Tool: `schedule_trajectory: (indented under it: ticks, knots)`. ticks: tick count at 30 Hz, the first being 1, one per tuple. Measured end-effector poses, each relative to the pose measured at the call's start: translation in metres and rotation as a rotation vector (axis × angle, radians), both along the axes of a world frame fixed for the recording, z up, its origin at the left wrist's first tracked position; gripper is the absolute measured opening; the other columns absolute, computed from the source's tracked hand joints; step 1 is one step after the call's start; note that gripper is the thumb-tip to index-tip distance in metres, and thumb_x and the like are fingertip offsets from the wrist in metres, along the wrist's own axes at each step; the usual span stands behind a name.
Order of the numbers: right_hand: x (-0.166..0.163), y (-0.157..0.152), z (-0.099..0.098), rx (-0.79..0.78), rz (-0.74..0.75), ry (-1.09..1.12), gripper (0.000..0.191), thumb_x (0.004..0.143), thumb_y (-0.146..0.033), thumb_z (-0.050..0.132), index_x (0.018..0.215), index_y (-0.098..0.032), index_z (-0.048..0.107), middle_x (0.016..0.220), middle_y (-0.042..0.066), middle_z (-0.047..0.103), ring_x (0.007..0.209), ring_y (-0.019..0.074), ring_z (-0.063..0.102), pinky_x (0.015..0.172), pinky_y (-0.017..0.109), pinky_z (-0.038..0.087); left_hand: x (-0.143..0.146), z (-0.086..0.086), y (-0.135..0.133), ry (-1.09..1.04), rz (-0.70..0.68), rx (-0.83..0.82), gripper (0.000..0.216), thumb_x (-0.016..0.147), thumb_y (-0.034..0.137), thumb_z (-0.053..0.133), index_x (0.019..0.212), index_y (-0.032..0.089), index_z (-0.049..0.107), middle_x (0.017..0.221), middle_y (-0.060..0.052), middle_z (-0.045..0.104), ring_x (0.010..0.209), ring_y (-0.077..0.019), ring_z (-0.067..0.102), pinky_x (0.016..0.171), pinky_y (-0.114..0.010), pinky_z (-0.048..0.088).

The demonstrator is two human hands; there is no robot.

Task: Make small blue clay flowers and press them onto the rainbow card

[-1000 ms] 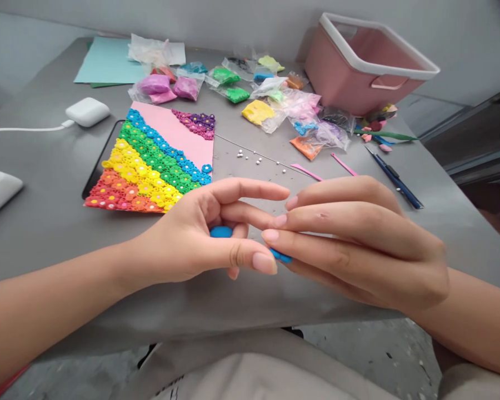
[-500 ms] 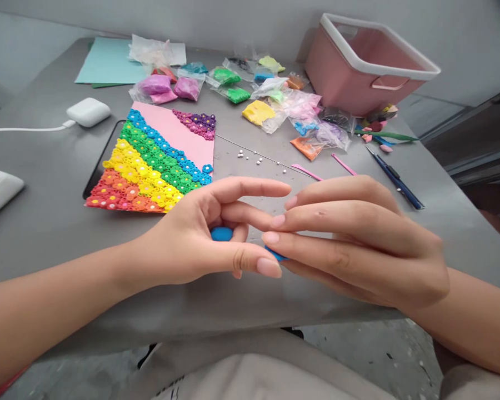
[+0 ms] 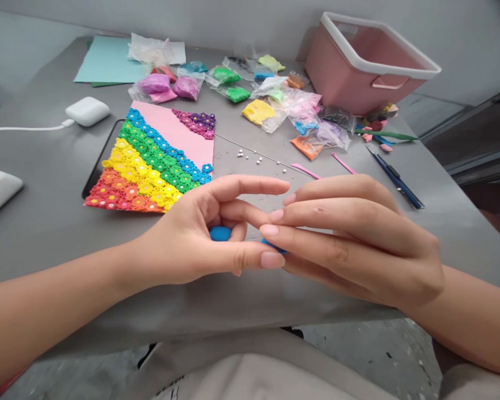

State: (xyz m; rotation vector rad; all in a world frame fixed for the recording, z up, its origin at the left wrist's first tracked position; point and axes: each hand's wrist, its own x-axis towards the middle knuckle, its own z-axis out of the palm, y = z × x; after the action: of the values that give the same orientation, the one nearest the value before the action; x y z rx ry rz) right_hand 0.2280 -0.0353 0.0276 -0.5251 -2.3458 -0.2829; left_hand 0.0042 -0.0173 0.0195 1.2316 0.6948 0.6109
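Observation:
A ball of blue clay [image 3: 220, 233] is tucked in the palm of my left hand [image 3: 204, 228], under its curled lower fingers. My right hand [image 3: 358, 239] pinches a smaller piece of blue clay [image 3: 274, 245], mostly covered by its fingers; my left thumb and a left finger meet it there. Behind my left hand lies a pink card [image 3: 158, 119] covered with bands of small clay flowers in red, orange, yellow, green, blue and purple. The card rests on a dark, flat object [image 3: 104, 161], of which only an edge shows.
Bags of coloured clay [image 3: 258, 112] spread along the back, beside a pink bin [image 3: 337, 72]. White beads [image 3: 258, 161], a thin metal rod [image 3: 237, 145], pink tools [image 3: 344, 163] and a dark blue craft knife [image 3: 395, 178] lie beyond my hands. A white earbud case [image 3: 87, 111] sits left.
My left thumb has closed slightly toward the small blue piece, and my right hand has shifted a little left. The ball stays in my left palm.

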Motion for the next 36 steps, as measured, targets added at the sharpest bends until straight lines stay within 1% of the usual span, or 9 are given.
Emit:
schedule_trajectory:
  ticks: [4, 7, 10, 15, 22, 26, 28, 32, 36]
  knots:
    - [0.001, 0.0, 0.0, -0.051, 0.016, 0.031, 0.01, 0.096, -0.023, 0.067, 0.094, -0.028, 0.075, 0.096, 0.0, 0.078, 0.096, 0.0179, 0.074, 0.079, 0.029, 0.067, 0.0, 0.0, 0.001, -0.027, 0.008, -0.022, 0.056, 0.069, 0.017, 0.09, 0.118, 0.028, 0.067, 0.089, 0.006, 0.078, 0.054, -0.0035, 0.06, 0.055, -0.014, 0.056]
    - [0.002, 0.003, 0.0, -0.087, 0.05, 0.054, 0.012, 0.097, -0.022, 0.064, 0.093, -0.025, 0.076, 0.094, 0.002, 0.078, 0.094, 0.0172, 0.073, 0.08, 0.029, 0.066, 0.001, 0.001, 0.001, -0.072, -0.037, -0.091, 0.05, 0.074, 0.018, 0.086, 0.12, 0.029, 0.068, 0.086, 0.006, 0.078, 0.055, -0.0051, 0.062, 0.053, -0.015, 0.058]
    - [0.002, 0.006, -0.001, -0.088, 0.081, 0.053, 0.013, 0.098, -0.022, 0.063, 0.095, -0.023, 0.076, 0.096, 0.004, 0.078, 0.092, 0.0173, 0.072, 0.081, 0.032, 0.066, 0.002, 0.001, 0.002, -0.081, -0.046, -0.104, 0.046, 0.077, 0.019, 0.084, 0.119, 0.028, 0.069, 0.086, 0.005, 0.078, 0.057, -0.0069, 0.065, 0.052, -0.015, 0.058]
    - [0.001, 0.006, -0.001, -0.1, 0.081, 0.083, 0.011, 0.097, -0.023, 0.065, 0.094, -0.023, 0.076, 0.095, 0.004, 0.078, 0.093, 0.0177, 0.073, 0.082, 0.031, 0.066, 0.001, -0.001, 0.005, -0.04, -0.037, -0.042, 0.05, 0.071, 0.018, 0.09, 0.116, 0.026, 0.069, 0.089, 0.005, 0.078, 0.052, -0.0036, 0.061, 0.054, -0.013, 0.058]
    - [0.003, 0.003, -0.001, -0.114, 0.031, 0.047, 0.016, 0.101, -0.024, 0.059, 0.098, -0.026, 0.075, 0.093, 0.001, 0.077, 0.099, 0.0149, 0.071, 0.084, 0.027, 0.064, 0.0, 0.002, 0.002, -0.05, -0.063, -0.102, 0.05, 0.075, 0.02, 0.086, 0.121, 0.025, 0.068, 0.086, 0.003, 0.078, 0.055, -0.0066, 0.064, 0.052, -0.014, 0.058]
    - [0.001, 0.006, -0.006, -0.111, 0.076, 0.041, 0.011, 0.097, -0.026, 0.065, 0.098, -0.023, 0.075, 0.097, 0.005, 0.078, 0.098, 0.0186, 0.072, 0.084, 0.031, 0.066, 0.002, 0.002, 0.001, -0.033, -0.018, -0.109, 0.054, 0.07, 0.015, 0.089, 0.118, 0.025, 0.068, 0.084, 0.004, 0.077, 0.054, -0.0065, 0.063, 0.052, -0.016, 0.059]
    - [-0.001, 0.007, -0.01, -0.111, 0.087, 0.08, 0.008, 0.094, -0.023, 0.068, 0.097, -0.022, 0.075, 0.099, 0.007, 0.079, 0.096, 0.0208, 0.073, 0.082, 0.035, 0.066, 0.003, 0.003, 0.002, -0.036, -0.019, -0.127, 0.052, 0.07, 0.018, 0.089, 0.117, 0.024, 0.069, 0.081, 0.003, 0.076, 0.056, -0.0088, 0.065, 0.05, -0.017, 0.059]
    - [-0.006, 0.009, -0.015, -0.166, 0.054, 0.169, 0.014, 0.088, -0.016, 0.072, 0.094, -0.029, 0.072, 0.1, 0.001, 0.08, 0.091, 0.0195, 0.073, 0.081, 0.037, 0.065, 0.004, 0.003, 0.002, -0.018, -0.004, -0.121, 0.053, 0.075, 0.032, 0.088, 0.123, 0.022, 0.068, 0.075, 0.001, 0.075, 0.062, -0.0145, 0.071, 0.047, -0.018, 0.057]
    - [-0.011, 0.011, -0.016, -0.188, 0.04, 0.205, 0.016, 0.087, -0.023, 0.076, 0.101, -0.026, 0.07, 0.098, 0.003, 0.08, 0.091, 0.0187, 0.073, 0.082, 0.035, 0.063, 0.004, 0.002, 0.001, 0.027, 0.033, -0.063, 0.06, 0.081, 0.042, 0.082, 0.134, 0.021, 0.063, 0.063, 0.003, 0.071, 0.056, -0.0143, 0.069, 0.046, -0.019, 0.056]
